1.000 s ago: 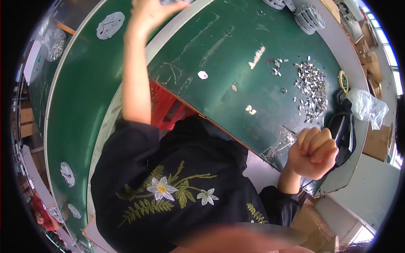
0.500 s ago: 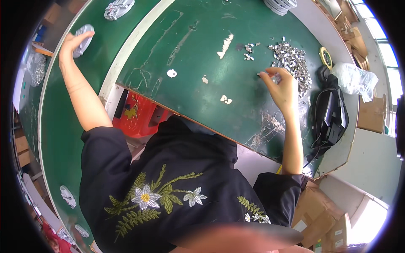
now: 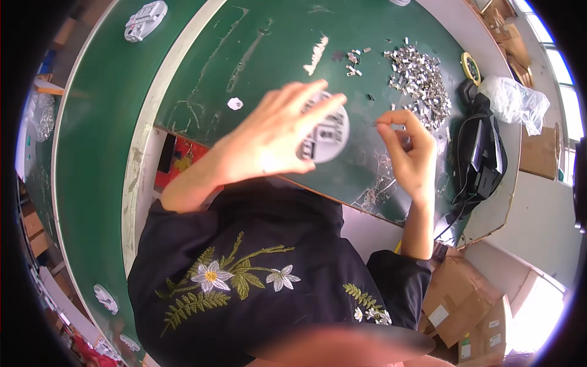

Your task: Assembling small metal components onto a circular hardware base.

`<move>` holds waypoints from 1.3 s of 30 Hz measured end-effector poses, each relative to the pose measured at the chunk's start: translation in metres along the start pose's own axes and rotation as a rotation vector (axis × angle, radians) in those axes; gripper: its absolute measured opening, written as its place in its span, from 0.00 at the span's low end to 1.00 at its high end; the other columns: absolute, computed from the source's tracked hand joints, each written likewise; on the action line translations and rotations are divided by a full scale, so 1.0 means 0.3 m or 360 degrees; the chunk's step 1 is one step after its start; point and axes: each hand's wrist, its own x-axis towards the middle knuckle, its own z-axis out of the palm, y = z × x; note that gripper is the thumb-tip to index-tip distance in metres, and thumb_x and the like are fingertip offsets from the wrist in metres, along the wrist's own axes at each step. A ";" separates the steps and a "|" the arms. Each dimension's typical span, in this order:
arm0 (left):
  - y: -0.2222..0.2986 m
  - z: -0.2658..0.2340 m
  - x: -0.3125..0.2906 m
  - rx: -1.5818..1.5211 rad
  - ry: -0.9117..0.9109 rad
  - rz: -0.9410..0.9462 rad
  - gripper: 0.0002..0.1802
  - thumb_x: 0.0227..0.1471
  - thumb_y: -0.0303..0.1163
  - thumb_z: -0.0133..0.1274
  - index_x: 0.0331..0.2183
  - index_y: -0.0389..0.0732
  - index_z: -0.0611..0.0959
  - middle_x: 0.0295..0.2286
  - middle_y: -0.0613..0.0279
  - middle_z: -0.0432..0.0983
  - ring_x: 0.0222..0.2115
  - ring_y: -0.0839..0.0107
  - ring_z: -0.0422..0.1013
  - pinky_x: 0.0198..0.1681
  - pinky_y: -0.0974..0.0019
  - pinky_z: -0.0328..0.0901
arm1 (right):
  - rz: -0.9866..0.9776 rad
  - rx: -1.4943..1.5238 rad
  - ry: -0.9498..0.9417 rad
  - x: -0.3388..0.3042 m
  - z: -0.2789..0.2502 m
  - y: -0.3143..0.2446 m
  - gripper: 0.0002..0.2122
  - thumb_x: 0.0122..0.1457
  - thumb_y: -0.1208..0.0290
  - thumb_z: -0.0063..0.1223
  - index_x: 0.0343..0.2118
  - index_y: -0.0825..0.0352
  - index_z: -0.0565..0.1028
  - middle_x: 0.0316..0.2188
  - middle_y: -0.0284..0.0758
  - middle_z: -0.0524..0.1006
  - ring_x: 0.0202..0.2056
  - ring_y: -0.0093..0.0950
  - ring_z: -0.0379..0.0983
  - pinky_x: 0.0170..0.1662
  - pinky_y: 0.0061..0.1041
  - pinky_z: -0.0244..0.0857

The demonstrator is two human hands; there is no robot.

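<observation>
My left hand grips a round, light grey plastic housing by its edge above the green table. The housing's upturned face has dark slots and markings, and the fingers cover its left part. To the right, my right hand pinches a small metal piece between thumb and forefinger, a short gap away from the housing. Beyond that hand lies a heap of small metal clips, with several more scattered to its left.
Along the left runs a green strip behind a pale rail, carrying another grey housing. A tape roll, a clear plastic bag and a black bag line the right side. White scraps dot the table.
My left hand has brought the grey housing from the strip at the far left to over the table. My right hand has shifted slightly down, still pinching the small metal piece.
</observation>
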 end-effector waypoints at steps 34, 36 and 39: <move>0.029 0.105 -0.015 -0.1050 0.0275 -0.0051 0.05 0.50 0.20 0.59 0.33 0.35 0.82 0.40 0.59 0.77 0.40 0.65 0.73 0.43 0.65 0.68 | -0.0236 0.0284 -0.0634 -0.029 0.034 -0.019 0.04 0.59 0.79 0.54 0.37 0.68 0.73 0.28 0.37 0.79 0.26 0.31 0.76 0.29 0.26 0.67; 0.028 0.110 -0.017 -0.1055 0.0297 -0.0051 0.05 0.50 0.20 0.59 0.33 0.34 0.81 0.39 0.59 0.78 0.40 0.64 0.74 0.43 0.64 0.68 | -0.0207 0.0315 -0.0657 -0.034 0.028 -0.023 0.04 0.59 0.79 0.54 0.36 0.68 0.73 0.28 0.36 0.78 0.25 0.30 0.75 0.29 0.26 0.66; 0.024 0.118 -0.017 -0.1001 0.0322 0.0055 0.05 0.51 0.20 0.58 0.34 0.34 0.81 0.40 0.59 0.77 0.39 0.63 0.73 0.42 0.64 0.68 | -0.0146 0.0373 -0.0697 -0.032 0.013 -0.035 0.04 0.58 0.79 0.55 0.36 0.68 0.74 0.28 0.36 0.78 0.23 0.28 0.73 0.28 0.25 0.65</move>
